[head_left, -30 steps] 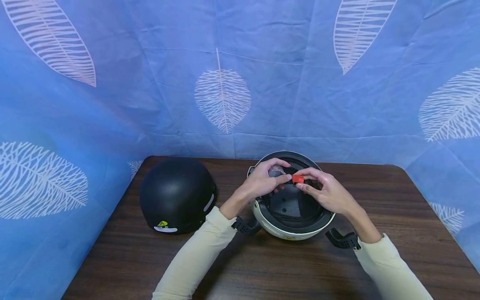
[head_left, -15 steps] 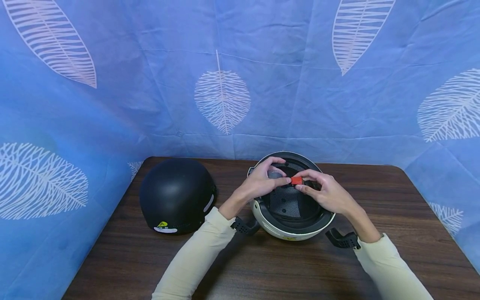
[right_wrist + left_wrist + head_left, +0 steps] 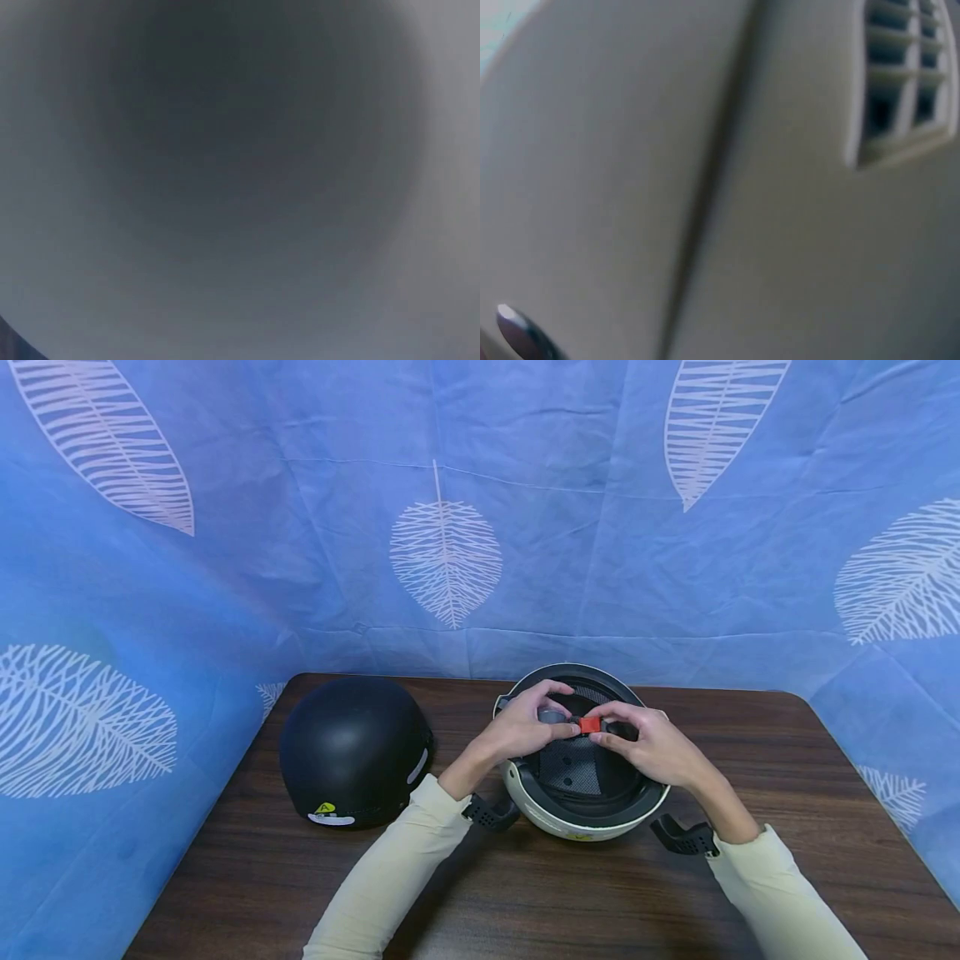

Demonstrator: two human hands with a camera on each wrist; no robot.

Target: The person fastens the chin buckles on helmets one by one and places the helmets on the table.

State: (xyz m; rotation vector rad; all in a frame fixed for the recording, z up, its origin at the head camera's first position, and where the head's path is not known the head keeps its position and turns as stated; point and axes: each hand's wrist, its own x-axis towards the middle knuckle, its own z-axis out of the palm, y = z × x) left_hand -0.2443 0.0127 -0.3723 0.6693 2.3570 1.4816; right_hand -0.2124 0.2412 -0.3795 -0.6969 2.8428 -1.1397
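Note:
A cream-white helmet (image 3: 540, 817) lies upside down on the table, its dark padded inside facing up. Over its opening, both hands meet at the red buckle (image 3: 590, 725) of the chin strap. From the left, my left hand (image 3: 520, 727) pinches the dark strap end beside the red part with thumb and fingers. My right hand (image 3: 654, 746) pinches the red part between thumb and index finger. Whether the buckle halves are joined is too small to tell. Close up in the left wrist view is the helmet's pale shell with a vent (image 3: 907, 82); the right wrist view is a grey blur.
To the left of the white helmet, a matte black helmet (image 3: 356, 747) sits dome up on the dark wooden table (image 3: 585, 902). A blue cloth (image 3: 555, 552) with white leaf prints hangs behind and around the table.
The red buckle has shifted slightly left and down, toward the left hand's fingertips. Both hands keep nearly the same place, and the helmets have not moved.

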